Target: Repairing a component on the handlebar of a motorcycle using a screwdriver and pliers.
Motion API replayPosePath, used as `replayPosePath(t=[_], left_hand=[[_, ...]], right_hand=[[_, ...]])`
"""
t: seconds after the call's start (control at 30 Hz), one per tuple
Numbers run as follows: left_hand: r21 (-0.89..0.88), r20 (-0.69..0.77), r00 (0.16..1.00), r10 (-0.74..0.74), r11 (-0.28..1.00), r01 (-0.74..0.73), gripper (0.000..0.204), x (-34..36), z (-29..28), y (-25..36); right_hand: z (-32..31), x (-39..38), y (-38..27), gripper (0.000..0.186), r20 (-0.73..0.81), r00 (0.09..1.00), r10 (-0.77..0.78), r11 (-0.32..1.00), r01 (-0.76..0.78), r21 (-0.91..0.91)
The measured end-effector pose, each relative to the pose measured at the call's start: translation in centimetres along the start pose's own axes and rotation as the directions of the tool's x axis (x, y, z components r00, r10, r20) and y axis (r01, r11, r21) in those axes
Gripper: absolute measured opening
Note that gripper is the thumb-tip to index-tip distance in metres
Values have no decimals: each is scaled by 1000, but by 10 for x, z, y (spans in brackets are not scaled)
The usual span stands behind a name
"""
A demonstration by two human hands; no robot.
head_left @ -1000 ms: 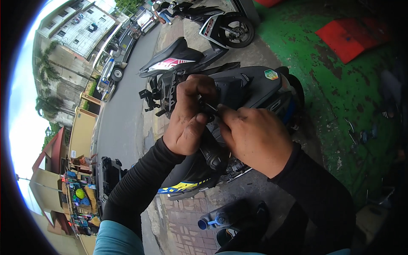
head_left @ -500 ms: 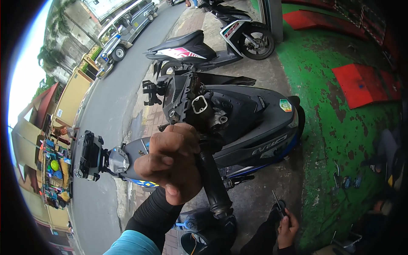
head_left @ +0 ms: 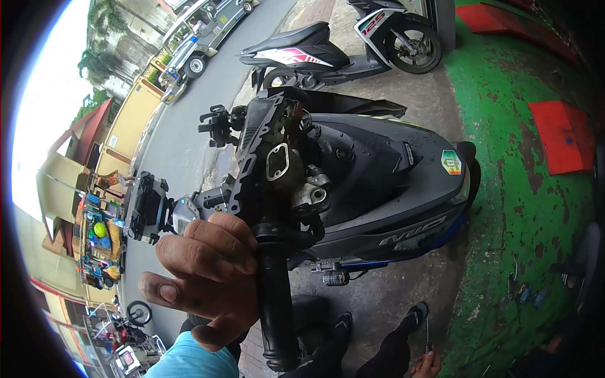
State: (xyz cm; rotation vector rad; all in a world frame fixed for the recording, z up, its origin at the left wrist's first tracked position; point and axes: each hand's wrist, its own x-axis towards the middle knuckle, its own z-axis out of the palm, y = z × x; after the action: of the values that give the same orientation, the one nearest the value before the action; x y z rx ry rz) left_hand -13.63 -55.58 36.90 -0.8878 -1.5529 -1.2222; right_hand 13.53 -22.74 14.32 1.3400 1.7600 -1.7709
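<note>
My left hand (head_left: 208,277) is wrapped around the black handlebar grip (head_left: 277,315) of a dark grey scooter (head_left: 391,189). Just above the grip, the handlebar housing (head_left: 277,160) stands uncovered, showing an oval gasket outline and metal fittings. My right hand (head_left: 423,364) is low at the bottom edge, well away from the handlebar, with a thin metal tool (head_left: 427,332) pointing up from its fingers. My feet in black sandals (head_left: 416,312) stand on the concrete beside the scooter.
A second scooter (head_left: 328,50) is parked behind. A phone holder (head_left: 146,208) sits on the handlebar's left. Small tools (head_left: 523,293) lie on the green painted floor at right, with a red panel (head_left: 561,135). A road with a parked vehicle (head_left: 195,44) runs at left.
My right hand has left the handlebar housing and dropped to the lower edge with the tool. My left hand has slid from the housing down onto the grip.
</note>
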Motion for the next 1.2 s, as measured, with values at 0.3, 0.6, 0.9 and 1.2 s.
replayPosePath(t=[0.3,0.6,0.9,1.2], left_hand=[[2,18,999,28,1000,-28,57,3,0,-2],[-32,90,996,-17,999,20,62,8,-1,-4],[-143,259,964,-68,984,108,69,17,-5,-6],[-227,275,954,-120,956,186,70,17,5,-9]], right_hand=[[0,6,-8,34,-6,1000,21,1000,-21,-7],[4,6,7,35,-67,997,23,1000,-22,15],[12,-10,34,36,1,1000,-6,996,6,86],[37,-15,75,39,132,987,90,928,-131,348]])
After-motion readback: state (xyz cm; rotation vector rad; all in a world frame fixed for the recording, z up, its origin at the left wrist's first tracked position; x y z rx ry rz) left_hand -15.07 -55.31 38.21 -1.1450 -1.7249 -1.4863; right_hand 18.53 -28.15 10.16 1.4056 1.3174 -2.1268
